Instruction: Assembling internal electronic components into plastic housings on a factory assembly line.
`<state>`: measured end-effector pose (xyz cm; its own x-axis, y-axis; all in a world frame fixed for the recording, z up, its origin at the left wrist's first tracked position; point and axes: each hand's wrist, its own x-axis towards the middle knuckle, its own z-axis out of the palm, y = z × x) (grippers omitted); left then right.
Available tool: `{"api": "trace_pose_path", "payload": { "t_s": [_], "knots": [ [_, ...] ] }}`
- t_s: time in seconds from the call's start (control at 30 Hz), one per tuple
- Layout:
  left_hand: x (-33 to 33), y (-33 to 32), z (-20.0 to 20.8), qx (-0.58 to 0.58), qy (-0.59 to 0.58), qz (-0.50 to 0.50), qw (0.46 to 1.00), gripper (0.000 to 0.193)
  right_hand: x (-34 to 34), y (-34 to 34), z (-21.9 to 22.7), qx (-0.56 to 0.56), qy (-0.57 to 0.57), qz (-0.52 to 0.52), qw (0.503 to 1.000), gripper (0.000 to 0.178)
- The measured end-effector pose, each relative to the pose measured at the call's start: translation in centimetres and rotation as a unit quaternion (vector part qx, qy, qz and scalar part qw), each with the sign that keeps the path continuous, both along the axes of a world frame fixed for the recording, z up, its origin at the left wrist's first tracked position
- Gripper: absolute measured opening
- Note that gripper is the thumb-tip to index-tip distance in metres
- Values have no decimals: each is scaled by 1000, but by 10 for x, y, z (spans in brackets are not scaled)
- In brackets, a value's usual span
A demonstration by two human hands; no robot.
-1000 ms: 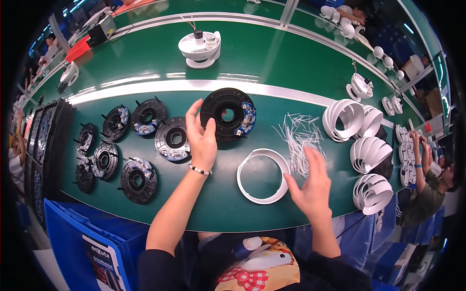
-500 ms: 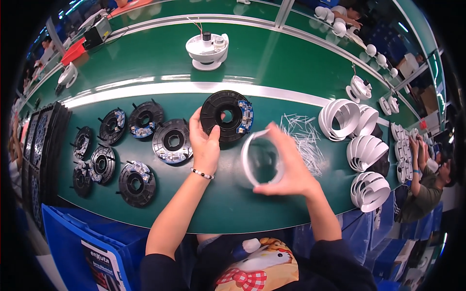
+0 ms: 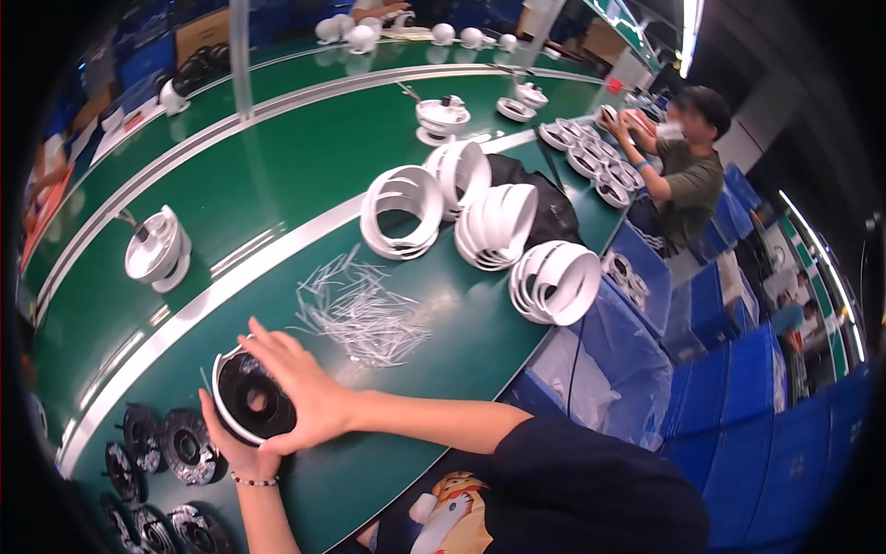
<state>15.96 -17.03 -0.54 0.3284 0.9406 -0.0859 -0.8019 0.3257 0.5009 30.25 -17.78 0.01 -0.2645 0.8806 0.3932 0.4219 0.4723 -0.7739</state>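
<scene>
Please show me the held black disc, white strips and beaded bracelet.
Held black disc point(image 3: 237, 395), head view: face, left of hole.
White strips point(image 3: 365, 319), head view: heap's middle.
Beaded bracelet point(image 3: 254, 481), head view: middle beads.

Your right hand point(image 3: 312, 395) covers part of the black disc point(image 3: 238, 392) and white ring point(image 3: 219, 386); these partly hide your left hand point(image 3: 238, 452). The lower edge cuts off your left forearm point(image 3: 266, 517). What the co-worker point(image 3: 694, 175) holds seems too small to identify.

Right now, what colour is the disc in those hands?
The disc is black, seen best in the head view.
</scene>
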Motion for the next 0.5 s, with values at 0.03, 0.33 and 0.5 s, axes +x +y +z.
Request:
{"api": "trace_pose_path", "payload": {
  "t_s": [0.03,0.33,0.5],
  "knots": [
    [1,1,-1,-10,6,-11,1000,46,0,-1,-3,-14,1,-3,1000,111],
    [2,9,-26,9,62,52,997,49,6,0,4,44,7,-17,999,110],
    [0,4,-11,27,-95,-30,995,53,-4,-2,11,80,-52,1,995,107]
  ]
}}
